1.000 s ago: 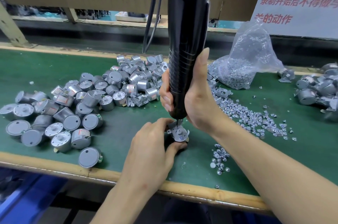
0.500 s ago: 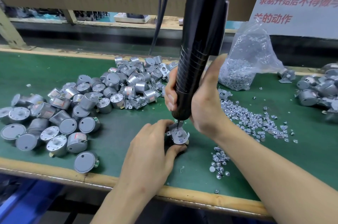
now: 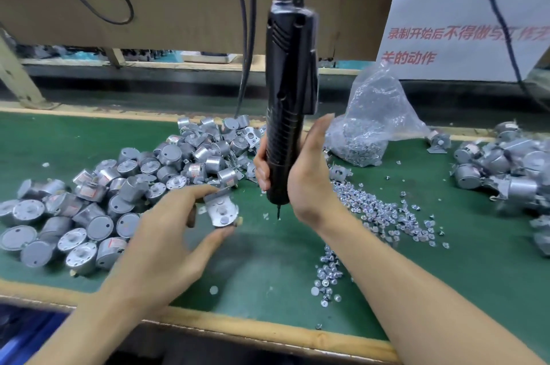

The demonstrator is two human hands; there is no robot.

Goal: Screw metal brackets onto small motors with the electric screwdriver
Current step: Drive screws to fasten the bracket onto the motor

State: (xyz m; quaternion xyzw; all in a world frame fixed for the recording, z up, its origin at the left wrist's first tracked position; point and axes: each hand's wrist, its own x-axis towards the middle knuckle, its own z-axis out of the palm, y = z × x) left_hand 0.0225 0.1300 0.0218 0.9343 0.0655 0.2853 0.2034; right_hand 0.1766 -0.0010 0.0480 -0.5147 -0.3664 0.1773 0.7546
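Green bench mat (image 3: 268, 260). Left hand (image 3: 166, 233): pinches bracketed motor (image 3: 221, 210) between thumb and fingertips. Right hand (image 3: 306, 174): fingers wrapped round hanging electric screwdriver (image 3: 287, 96), bit beside the motor, not touching. Loose motors (image 3: 119, 186) left of left hand; screws (image 3: 381, 213) right of right hand.

One black ribbed electric screwdriver (image 3: 285, 132) in the right hand (image 3: 309, 183), one small silver bracketed motor (image 3: 222, 210) in the left hand (image 3: 166, 233), one clear plastic bag of metal bits (image 3: 372, 126) beyond the right hand. Loose grey round motors (image 3: 143, 174) and shiny screws (image 3: 381, 213): dozens, way too many to count.
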